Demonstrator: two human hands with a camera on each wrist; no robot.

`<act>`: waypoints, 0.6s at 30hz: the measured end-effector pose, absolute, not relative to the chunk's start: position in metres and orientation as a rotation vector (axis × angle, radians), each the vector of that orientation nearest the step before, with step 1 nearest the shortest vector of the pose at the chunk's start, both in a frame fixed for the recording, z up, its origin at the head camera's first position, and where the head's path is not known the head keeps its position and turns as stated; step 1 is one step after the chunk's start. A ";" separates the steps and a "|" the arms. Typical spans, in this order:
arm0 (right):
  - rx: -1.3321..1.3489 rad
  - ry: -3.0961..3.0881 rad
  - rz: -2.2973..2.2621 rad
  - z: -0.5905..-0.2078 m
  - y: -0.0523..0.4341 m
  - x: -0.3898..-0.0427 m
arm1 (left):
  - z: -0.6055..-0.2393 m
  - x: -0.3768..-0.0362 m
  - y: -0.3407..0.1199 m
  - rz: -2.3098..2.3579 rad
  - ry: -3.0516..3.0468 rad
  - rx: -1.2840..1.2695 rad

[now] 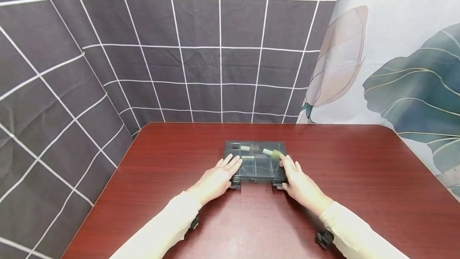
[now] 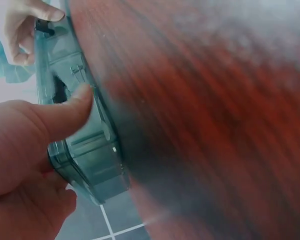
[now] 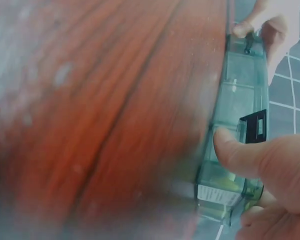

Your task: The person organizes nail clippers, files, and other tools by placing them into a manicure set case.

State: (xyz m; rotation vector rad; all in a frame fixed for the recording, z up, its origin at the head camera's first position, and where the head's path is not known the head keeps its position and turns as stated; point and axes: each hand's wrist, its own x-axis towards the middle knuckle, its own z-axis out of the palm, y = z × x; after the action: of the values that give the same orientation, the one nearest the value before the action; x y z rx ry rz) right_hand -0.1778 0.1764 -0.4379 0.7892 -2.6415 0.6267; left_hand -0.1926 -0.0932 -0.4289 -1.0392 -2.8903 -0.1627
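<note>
A shut clear teal compartment box lies mid-table, with small green and white items showing through its lid. My left hand grips its front left corner, fingers flat on the lid. In the left wrist view that hand's thumb presses the box's front wall. My right hand grips the front right corner the same way. Its thumb lies on the front wall beside a black latch. A second black latch sits by the left thumb.
The box rests on a red-brown wooden table that stretches wide on both sides. A dark grid-patterned cloth hangs behind and to the left. A pale curtain with large leaves hangs at the right.
</note>
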 end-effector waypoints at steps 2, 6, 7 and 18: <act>0.794 -2.653 0.623 -0.437 0.178 -0.177 | -0.429 -0.194 -0.094 -0.262 -2.906 -1.048; 0.830 -2.689 0.593 -0.434 0.181 -0.178 | -0.427 -0.196 -0.094 -0.389 -2.923 -1.063; 0.837 -2.700 0.598 -0.434 0.181 -0.178 | -0.426 -0.197 -0.094 -0.409 -2.927 -1.069; 0.806 -2.793 0.620 -0.433 0.182 -0.174 | -0.420 -0.194 -0.092 -0.394 -2.966 -1.107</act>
State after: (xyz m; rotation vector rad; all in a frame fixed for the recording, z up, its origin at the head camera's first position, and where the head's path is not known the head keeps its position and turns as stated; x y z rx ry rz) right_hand -0.1744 0.1825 -0.4331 0.8063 -2.7929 0.6205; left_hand -0.1938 -0.0922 -0.4198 -1.1070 -2.9658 -0.3936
